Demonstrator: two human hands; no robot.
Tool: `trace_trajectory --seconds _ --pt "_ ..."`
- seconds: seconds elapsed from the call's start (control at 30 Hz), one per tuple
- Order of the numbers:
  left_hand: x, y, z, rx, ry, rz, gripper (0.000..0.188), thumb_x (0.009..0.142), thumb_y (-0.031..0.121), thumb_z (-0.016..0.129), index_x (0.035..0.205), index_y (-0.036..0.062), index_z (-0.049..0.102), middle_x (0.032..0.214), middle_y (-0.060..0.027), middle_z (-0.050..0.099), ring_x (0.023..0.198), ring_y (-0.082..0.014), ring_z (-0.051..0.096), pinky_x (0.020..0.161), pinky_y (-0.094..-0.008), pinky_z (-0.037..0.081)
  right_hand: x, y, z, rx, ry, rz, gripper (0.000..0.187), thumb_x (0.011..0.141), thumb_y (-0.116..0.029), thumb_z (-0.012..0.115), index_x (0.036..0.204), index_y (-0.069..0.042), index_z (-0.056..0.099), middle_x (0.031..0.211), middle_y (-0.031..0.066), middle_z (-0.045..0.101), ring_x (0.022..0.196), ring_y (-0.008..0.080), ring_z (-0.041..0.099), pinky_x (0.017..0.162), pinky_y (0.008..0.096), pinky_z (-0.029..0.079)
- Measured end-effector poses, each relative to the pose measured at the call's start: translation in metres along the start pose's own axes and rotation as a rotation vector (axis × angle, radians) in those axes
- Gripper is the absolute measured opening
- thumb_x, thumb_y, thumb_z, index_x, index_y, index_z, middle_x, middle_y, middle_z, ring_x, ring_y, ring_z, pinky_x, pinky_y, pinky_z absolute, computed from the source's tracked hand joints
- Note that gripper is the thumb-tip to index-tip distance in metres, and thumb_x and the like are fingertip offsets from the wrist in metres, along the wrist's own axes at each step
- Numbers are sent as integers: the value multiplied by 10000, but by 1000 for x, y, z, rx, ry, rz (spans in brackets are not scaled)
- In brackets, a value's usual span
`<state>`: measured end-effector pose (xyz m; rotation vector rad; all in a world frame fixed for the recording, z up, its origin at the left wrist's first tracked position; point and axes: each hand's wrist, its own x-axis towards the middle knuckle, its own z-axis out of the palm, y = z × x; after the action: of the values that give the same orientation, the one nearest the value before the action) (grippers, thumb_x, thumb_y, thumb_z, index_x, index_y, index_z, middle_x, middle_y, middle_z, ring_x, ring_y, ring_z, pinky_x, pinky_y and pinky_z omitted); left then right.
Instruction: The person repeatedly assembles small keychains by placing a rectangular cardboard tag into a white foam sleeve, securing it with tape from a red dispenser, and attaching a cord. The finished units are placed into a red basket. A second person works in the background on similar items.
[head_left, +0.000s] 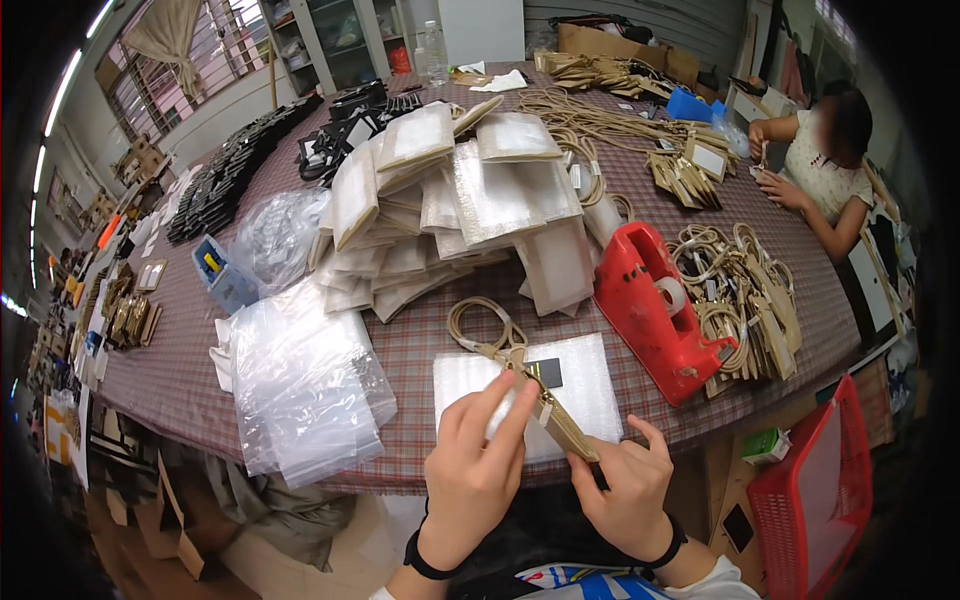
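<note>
My left hand [475, 465] grips the upper end of a slim tan purse [562, 424] with gold-coloured metal fittings. With thumb and fingers, my right hand [630, 485] holds its lower corner. The purse is turned edge-on and tilted above a white foam sheet [592, 385] at the table's near edge. Its coiled beige cord strap [487, 322] lies beyond my fingers on the checked cloth. A small black card [545, 372] shows on the foam, partly covered by the purse. My left fingers hide part of the fittings.
A heap of foam-wrapped packets [500, 195] stands ahead. At right are a red tape dispenser [650, 310] and a pile of tan purses [755, 320]. Clear plastic bags [305, 385] lie left. A co-worker [830, 170] sits far right; a red basket [805, 510] is below the table edge.
</note>
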<state>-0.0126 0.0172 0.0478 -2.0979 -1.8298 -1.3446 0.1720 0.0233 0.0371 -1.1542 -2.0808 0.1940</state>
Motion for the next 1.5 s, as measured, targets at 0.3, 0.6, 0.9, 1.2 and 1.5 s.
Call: trace_trajectory --seconds 0.3,0.6,0.9,1.2,1.5 --pt "19 -14 -21 297 -188 301 404 762 33 767 1164 68 777 1277 -9 725 1093 -244 624 812 -340 508 2 12 4 44 -12 -86 213 788 -82 804 996 -61 764 681 31 658 603 210 617 1007 506 512" --pt "16 -13 -24 67 -81 114 332 768 -2 821 1085 97 810 1164 5 769 1092 -268 601 926 -370 493 2 14 3 96 -7 -94 227 734 -72 808 955 -56 758 740 37 709 643 225 660 1017 527 496" --pt "19 -8 -15 86 -81 101 316 779 91 857 1090 97 801 1238 -1 756 1061 -250 604 913 -350 478 6 18 6 91 6 -93 302 728 -86 817 1024 -54 772 764 27 712 632 203 635 1023 526 491" --pt "16 3 -23 233 -143 104 344 764 138 877 1096 112 794 1245 -7 747 1086 -259 621 897 -388 449 9 18 11 76 -37 -132 422 725 -114 801 1142 -51 782 731 14 668 618 191 606 1029 533 490" --pt "13 -3 -26 216 -100 158 341 683 -44 848 992 71 763 1124 -39 753 1060 -308 649 899 -411 530 6 17 11 59 -45 -179 470 686 -112 813 1150 -49 777 711 -2 623 609 179 605 1047 531 485"
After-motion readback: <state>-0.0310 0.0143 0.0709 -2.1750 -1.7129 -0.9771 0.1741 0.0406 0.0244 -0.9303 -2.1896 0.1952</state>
